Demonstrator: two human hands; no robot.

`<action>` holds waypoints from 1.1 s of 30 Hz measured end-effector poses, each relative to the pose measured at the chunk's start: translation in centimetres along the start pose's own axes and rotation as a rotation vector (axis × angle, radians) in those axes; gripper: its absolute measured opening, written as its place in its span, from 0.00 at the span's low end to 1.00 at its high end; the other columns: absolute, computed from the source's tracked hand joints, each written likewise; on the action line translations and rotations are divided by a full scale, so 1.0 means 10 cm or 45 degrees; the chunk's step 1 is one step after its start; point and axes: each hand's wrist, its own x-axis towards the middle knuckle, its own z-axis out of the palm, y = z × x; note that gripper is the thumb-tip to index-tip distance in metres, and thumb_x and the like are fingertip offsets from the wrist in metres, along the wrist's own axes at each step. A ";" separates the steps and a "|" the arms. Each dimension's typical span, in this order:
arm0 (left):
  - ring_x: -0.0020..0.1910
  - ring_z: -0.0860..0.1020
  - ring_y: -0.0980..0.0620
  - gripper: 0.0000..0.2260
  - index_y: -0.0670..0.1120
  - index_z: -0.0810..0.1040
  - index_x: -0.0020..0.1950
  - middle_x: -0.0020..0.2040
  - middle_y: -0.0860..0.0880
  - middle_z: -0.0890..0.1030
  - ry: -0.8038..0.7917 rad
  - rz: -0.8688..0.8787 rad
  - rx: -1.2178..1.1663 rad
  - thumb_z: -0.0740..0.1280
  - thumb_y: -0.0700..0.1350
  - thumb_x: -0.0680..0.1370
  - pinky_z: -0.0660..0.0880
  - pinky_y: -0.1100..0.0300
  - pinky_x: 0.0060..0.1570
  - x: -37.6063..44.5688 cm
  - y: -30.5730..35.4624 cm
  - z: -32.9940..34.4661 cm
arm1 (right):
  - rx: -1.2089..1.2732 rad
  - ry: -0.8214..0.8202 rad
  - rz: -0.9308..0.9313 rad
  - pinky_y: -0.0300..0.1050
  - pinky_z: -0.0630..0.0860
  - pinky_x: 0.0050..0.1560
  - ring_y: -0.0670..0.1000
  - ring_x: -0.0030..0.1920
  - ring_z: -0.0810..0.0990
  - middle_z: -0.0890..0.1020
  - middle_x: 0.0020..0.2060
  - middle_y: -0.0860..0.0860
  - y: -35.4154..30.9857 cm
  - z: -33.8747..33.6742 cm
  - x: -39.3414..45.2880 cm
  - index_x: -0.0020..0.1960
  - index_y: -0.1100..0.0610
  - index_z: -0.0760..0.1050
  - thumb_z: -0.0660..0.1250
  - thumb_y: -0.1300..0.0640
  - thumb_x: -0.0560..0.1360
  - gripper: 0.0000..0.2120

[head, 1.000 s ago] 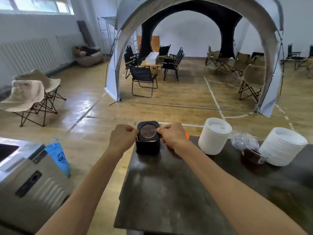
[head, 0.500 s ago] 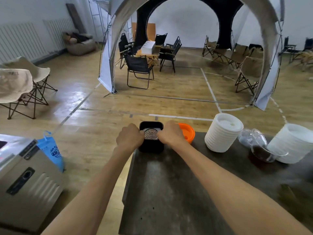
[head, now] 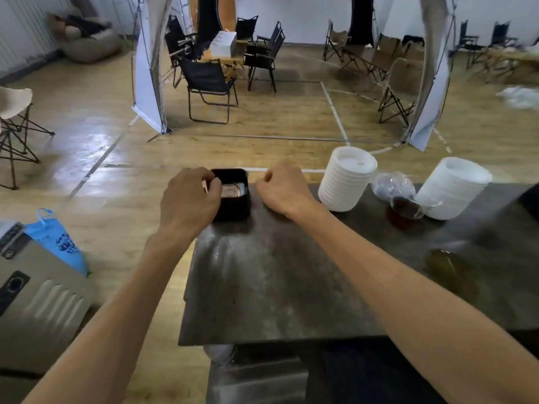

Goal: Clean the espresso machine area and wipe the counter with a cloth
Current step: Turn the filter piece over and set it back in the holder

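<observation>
A small black square box (head: 233,204) with a round perforated metal disc (head: 231,190) inside stands at the far left corner of the dark counter (head: 271,275). My left hand (head: 188,201) grips the box's left rim, fingers curled over the edge. My right hand (head: 281,189) rests on the counter just right of the box, apart from it, with its fingers loosely curled and nothing in them. No cloth is in view.
Two stacks of white lids (head: 347,179) (head: 453,188) and a glass server of dark liquid (head: 404,208) stand at the counter's back right. A metal appliance (head: 35,290) and a blue bag (head: 57,243) sit on the floor to the left. Folding chairs and a tent lie beyond.
My right hand has let go of the box and shifted right, now covering the orange object. The left hand stays on the box's left side. The view tilted down.
</observation>
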 end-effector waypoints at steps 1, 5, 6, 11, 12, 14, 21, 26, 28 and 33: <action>0.53 0.79 0.42 0.11 0.48 0.82 0.53 0.54 0.44 0.82 0.033 0.049 -0.024 0.64 0.49 0.77 0.73 0.51 0.54 -0.08 0.05 -0.02 | 0.058 -0.002 -0.007 0.44 0.67 0.32 0.57 0.34 0.76 0.76 0.30 0.55 0.05 -0.10 -0.10 0.34 0.59 0.72 0.63 0.55 0.74 0.11; 0.49 0.80 0.45 0.10 0.48 0.83 0.53 0.49 0.45 0.83 0.067 0.161 -0.107 0.65 0.48 0.76 0.74 0.52 0.54 -0.48 0.28 -0.06 | 0.202 0.013 -0.064 0.54 0.81 0.39 0.60 0.37 0.83 0.82 0.32 0.59 0.40 -0.42 -0.49 0.37 0.62 0.78 0.62 0.56 0.75 0.14; 0.49 0.80 0.45 0.09 0.48 0.83 0.52 0.49 0.46 0.84 0.059 0.189 -0.114 0.65 0.46 0.76 0.75 0.52 0.54 -0.60 0.36 -0.03 | 0.218 0.028 -0.076 0.56 0.81 0.44 0.60 0.39 0.83 0.83 0.34 0.59 0.53 -0.48 -0.60 0.37 0.61 0.80 0.62 0.56 0.75 0.13; 0.52 0.80 0.47 0.10 0.45 0.83 0.56 0.54 0.45 0.82 -0.026 0.239 -0.080 0.66 0.45 0.78 0.75 0.53 0.55 -1.14 0.86 0.32 | 0.148 0.040 -0.122 0.53 0.79 0.53 0.52 0.48 0.83 0.86 0.45 0.51 1.15 -0.72 -1.12 0.49 0.56 0.84 0.65 0.55 0.77 0.09; 0.52 0.80 0.47 0.10 0.45 0.82 0.56 0.54 0.46 0.82 -0.035 0.252 -0.069 0.66 0.45 0.78 0.74 0.55 0.55 -1.25 0.98 0.41 | 0.120 0.034 -0.140 0.53 0.79 0.55 0.52 0.50 0.82 0.85 0.48 0.51 1.29 -0.78 -1.21 0.52 0.55 0.83 0.66 0.54 0.77 0.10; 0.53 0.79 0.49 0.11 0.46 0.82 0.57 0.55 0.47 0.81 -0.068 0.289 -0.039 0.66 0.46 0.78 0.70 0.58 0.54 -1.48 1.24 0.56 | 0.074 0.032 -0.188 0.52 0.78 0.59 0.50 0.55 0.81 0.84 0.54 0.50 1.56 -0.91 -1.39 0.57 0.54 0.82 0.66 0.52 0.77 0.12; 0.54 0.79 0.49 0.12 0.47 0.81 0.59 0.57 0.49 0.79 -0.151 0.340 0.020 0.66 0.48 0.78 0.72 0.57 0.53 -2.27 2.03 0.90 | -0.004 0.040 -0.225 0.49 0.74 0.63 0.51 0.60 0.76 0.79 0.59 0.51 2.69 -1.57 -2.10 0.63 0.54 0.78 0.66 0.50 0.78 0.15; 0.51 0.79 0.51 0.11 0.48 0.81 0.59 0.57 0.50 0.79 -0.237 0.425 0.011 0.68 0.48 0.77 0.72 0.57 0.49 -2.62 2.63 1.13 | -0.048 0.095 -0.111 0.50 0.71 0.66 0.53 0.63 0.75 0.78 0.62 0.53 3.32 -2.07 -2.55 0.64 0.55 0.77 0.65 0.51 0.79 0.15; 0.50 0.79 0.51 0.11 0.49 0.81 0.58 0.57 0.50 0.79 -0.277 0.474 -0.019 0.68 0.48 0.77 0.73 0.56 0.48 -2.72 2.91 1.23 | -0.049 0.142 -0.081 0.50 0.71 0.65 0.54 0.63 0.75 0.77 0.62 0.53 3.51 -2.27 -2.68 0.65 0.55 0.77 0.65 0.51 0.79 0.16; 0.53 0.79 0.46 0.11 0.49 0.81 0.59 0.57 0.49 0.79 -0.343 0.572 -0.028 0.68 0.47 0.77 0.74 0.52 0.52 -2.94 3.51 1.52 | -0.091 0.290 0.041 0.50 0.72 0.64 0.53 0.62 0.75 0.78 0.61 0.52 3.90 -2.71 -3.00 0.64 0.54 0.77 0.66 0.51 0.79 0.16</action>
